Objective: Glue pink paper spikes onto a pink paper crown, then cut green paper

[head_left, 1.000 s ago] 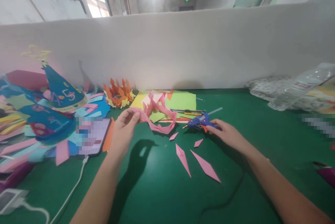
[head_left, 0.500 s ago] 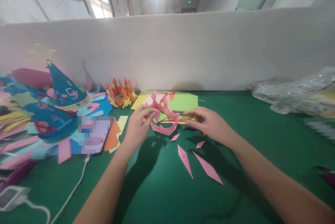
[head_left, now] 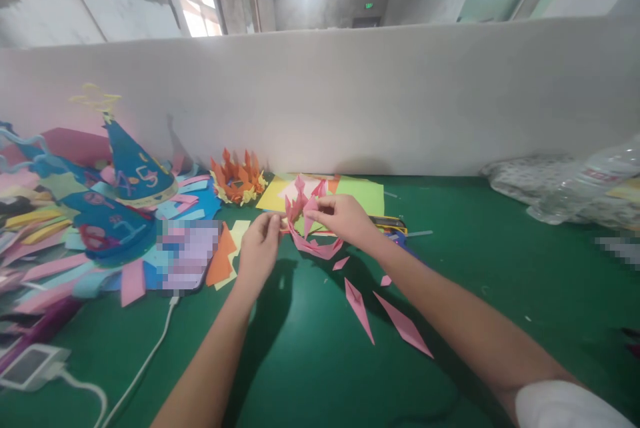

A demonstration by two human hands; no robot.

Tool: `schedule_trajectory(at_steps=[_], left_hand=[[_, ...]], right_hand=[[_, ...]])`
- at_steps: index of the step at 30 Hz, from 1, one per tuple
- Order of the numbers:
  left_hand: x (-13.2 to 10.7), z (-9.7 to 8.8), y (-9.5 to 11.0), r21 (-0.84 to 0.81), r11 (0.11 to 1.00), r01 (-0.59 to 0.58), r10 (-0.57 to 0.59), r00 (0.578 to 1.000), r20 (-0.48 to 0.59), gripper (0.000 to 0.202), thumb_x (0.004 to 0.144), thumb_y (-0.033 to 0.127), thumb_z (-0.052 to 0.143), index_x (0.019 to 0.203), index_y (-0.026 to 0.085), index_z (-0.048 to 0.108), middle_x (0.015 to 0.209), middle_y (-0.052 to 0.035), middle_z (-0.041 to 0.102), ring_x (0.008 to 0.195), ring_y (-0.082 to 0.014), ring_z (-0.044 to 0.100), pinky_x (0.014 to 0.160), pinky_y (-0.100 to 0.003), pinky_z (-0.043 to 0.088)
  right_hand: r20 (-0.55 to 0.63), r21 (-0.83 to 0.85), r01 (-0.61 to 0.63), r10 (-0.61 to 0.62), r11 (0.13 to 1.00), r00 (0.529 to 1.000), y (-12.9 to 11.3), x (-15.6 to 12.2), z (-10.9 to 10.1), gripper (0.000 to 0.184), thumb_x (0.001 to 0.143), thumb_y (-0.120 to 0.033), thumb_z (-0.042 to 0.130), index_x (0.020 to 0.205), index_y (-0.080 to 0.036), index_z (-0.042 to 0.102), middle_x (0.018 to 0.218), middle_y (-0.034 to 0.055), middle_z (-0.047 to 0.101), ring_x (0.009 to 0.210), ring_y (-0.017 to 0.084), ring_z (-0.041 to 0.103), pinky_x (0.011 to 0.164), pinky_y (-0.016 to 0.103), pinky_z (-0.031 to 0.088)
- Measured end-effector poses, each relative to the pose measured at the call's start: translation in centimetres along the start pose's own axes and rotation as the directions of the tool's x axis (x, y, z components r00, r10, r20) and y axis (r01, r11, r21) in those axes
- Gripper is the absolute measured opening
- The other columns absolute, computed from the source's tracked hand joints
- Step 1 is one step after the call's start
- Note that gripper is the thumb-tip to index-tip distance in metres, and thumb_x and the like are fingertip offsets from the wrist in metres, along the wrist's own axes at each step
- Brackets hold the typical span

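Observation:
A pink folded-paper crown (head_left: 320, 249) stands upright on the green table, its points rising at the back left. My right hand (head_left: 345, 218) reaches over it and pinches a pointed pink paper piece (head_left: 310, 215) at the crown's near side; whether that piece is joined to the crown I cannot tell. Just left of the crown, my left hand (head_left: 260, 245) has thumb and forefinger pressed together, and what lies between them is too small to make out. Two long pink paper diamonds (head_left: 404, 325) and two small pink pieces (head_left: 341, 264) lie in front.
Behind the crown are yellow and green paper sheets (head_left: 363, 195) and a yellow-black cutter (head_left: 393, 222). An orange paper crown (head_left: 237, 178), blue cone hats (head_left: 137, 168), paper strips and a phone (head_left: 193, 258) with a white cable (head_left: 150, 355) occupy the left. A plastic bottle (head_left: 590, 178) lies at right.
My right hand has moved left from beside the crown and now grips a pink paper piece. My left hand has drawn back leftward from the piece it was pinching. The view has shifted slightly.

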State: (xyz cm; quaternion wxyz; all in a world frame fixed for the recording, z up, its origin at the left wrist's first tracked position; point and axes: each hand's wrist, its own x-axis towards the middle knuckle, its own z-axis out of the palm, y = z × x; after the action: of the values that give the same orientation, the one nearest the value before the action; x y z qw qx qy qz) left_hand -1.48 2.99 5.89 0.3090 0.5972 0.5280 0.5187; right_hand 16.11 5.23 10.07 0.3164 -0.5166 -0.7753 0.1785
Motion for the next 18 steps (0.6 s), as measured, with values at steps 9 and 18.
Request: schedule_trajectory(at_steps=[9, 18], left_hand=[[-1.5, 1.7, -4.1, 0.023, 0.995, 0.101, -0.103, 0.990, 0.096, 0.017, 0.070, 0.035, 0.060, 0.070, 0.018, 0.060, 0.060, 0.0010, 0.059, 0.054, -0.0127, 0.055, 0.055, -0.023, 0.041], [-1.7, 2.7, -4.1, -0.012, 0.997, 0.073, -0.072, 0.995, 0.066, 0.016, 0.072, 0.032, 0.059, 0.075, 0.017, 0.060, 0.067, 0.0008, 0.060, 0.058, -0.0115, 0.051, 0.060, -0.023, 0.040]], right_hand=[[-0.070, -0.242, 0.090, -0.110, 0.966, 0.991, 0.0, 0.7, 2.4, 0.034, 0.080, -0.028, 0.048, 0.049, -0.017, 0.040, 0.050, -0.0023, 0.041, 0.050, 0.009, 0.033, 0.050, 0.026, 0.017], [-0.017, -0.271, 0.092, -0.101, 0.958, 0.995, -0.1, 0.7, 3.6, 0.034, 0.077, -0.029, 0.048, 0.047, -0.017, 0.038, 0.046, -0.0033, 0.035, 0.046, 0.009, 0.028, 0.048, 0.027, 0.014]])
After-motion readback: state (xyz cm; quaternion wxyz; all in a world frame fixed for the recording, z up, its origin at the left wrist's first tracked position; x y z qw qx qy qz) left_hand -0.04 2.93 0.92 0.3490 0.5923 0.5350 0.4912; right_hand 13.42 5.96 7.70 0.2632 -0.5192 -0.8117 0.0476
